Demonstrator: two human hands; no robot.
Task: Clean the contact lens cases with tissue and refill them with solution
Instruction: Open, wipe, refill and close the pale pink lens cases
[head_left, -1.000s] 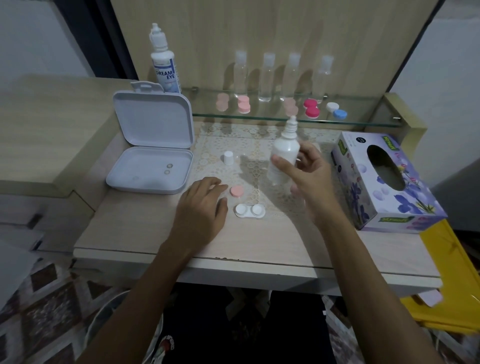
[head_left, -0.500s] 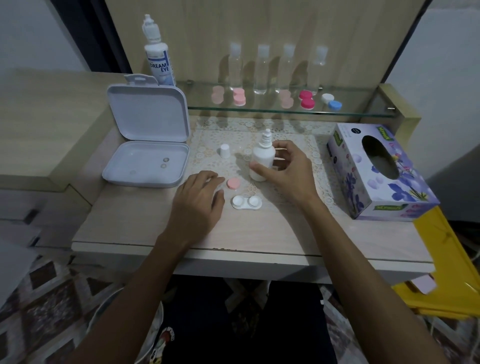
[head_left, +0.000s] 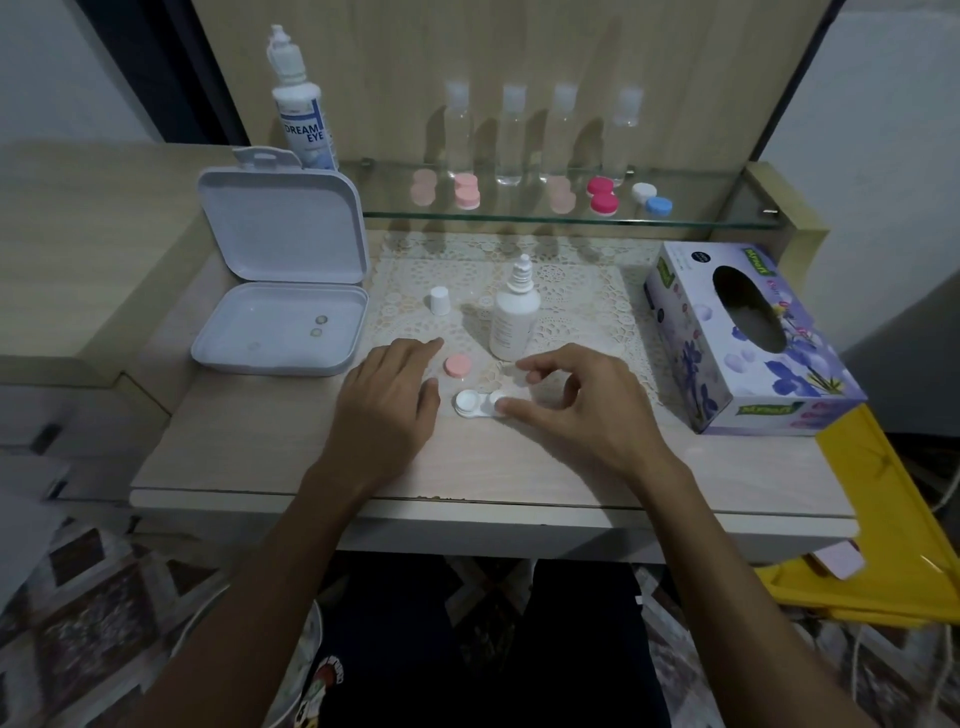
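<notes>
While the left hand (head_left: 387, 402) rests flat with straight fingers, the right hand (head_left: 576, 410) touches the white lens case (head_left: 475, 404), fingers loosely curled, gripping nothing.

1 tissue box (head_left: 748, 338), 2 white bottles (head_left: 514, 317), 4 clear bottles (head_left: 511, 140), 2 hands (head_left: 389, 405)

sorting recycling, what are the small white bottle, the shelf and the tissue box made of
Small white bottle: looks like opaque matte plastic. Shelf: glass, see-through with a greenish edge. Tissue box: printed cardboard, by its folded edges and cut opening.
</notes>
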